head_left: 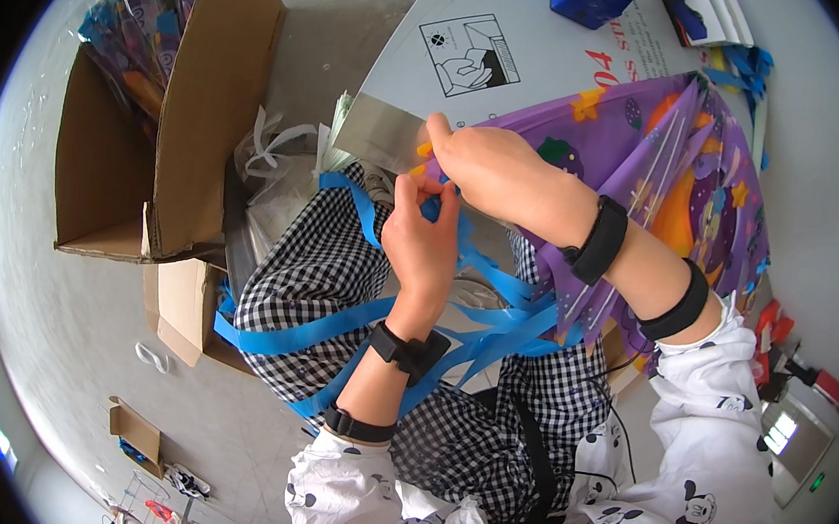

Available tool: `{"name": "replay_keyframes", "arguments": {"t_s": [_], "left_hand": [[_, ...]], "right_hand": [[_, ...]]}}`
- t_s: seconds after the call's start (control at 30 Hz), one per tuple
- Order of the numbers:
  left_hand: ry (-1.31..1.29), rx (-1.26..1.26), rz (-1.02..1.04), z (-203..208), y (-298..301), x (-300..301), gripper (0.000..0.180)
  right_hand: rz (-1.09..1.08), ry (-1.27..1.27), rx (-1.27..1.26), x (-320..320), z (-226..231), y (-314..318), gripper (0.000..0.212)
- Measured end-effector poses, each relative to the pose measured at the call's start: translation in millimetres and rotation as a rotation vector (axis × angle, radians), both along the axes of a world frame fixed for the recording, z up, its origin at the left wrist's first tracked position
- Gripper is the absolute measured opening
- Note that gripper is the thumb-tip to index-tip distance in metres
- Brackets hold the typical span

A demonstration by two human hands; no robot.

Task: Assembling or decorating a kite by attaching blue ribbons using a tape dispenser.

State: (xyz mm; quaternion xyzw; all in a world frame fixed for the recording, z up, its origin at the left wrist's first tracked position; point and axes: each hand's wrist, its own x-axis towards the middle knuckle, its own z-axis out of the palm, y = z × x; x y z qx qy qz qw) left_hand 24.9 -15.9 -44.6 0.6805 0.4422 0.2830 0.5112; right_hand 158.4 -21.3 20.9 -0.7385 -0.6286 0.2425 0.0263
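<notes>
From my remote post, the purple sheet [639, 151] drapes beyond my right hand [498, 164], probably steadying its near corner, finger closure hidden; beside that corner, my left hand's [421, 247] fingers seemingly pinch blue ribbon [529, 322]

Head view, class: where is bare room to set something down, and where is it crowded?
Bare: the pale tabletop between the blue object and the purple sheet, flat print aside; the floor left of the white loop, between the large cardboard box and the small open box. Crowded: the middle, where the left hand, right hand, blue ribbons and purple sheet bunch.
</notes>
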Motion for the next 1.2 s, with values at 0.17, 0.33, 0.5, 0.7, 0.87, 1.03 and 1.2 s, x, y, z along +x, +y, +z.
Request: {"name": "replay_keyframes", "arguments": {"t_s": [0.17,0.33,0.5,0.7,0.87,1.03,1.2], "left_hand": [[0.008,0.024,0.002,-1,1,-1,0.021],[0.026,0.052,0.014,1,2,-1,0.021],[0.038,-0.017,0.002,4,1,2,0.020],[0.057,0.037,-0.002,2,4,-2,0.018],[-0.160,-0.274,-0.051,3,7,-11,0.017],[-0.081,-0.486,-0.184,7,22,-23,0.030],[-0.048,-0.604,-0.226,18,21,-32,0.030]], "right_hand": [[-0.120,-0.066,-0.028,-4,1,8,0.032],[-0.198,-0.228,-0.041,17,4,13,0.038],[-0.271,0.020,0.000,44,-21,-15,0.050],[-0.443,-0.015,0.113,14,-17,-25,0.055],[-0.440,-0.094,0.193,5,-23,-34,0.060],[-0.400,-0.091,0.246,12,-27,-41,0.049],[-0.428,0.288,0.437,30,-23,-48,0.017]]}}
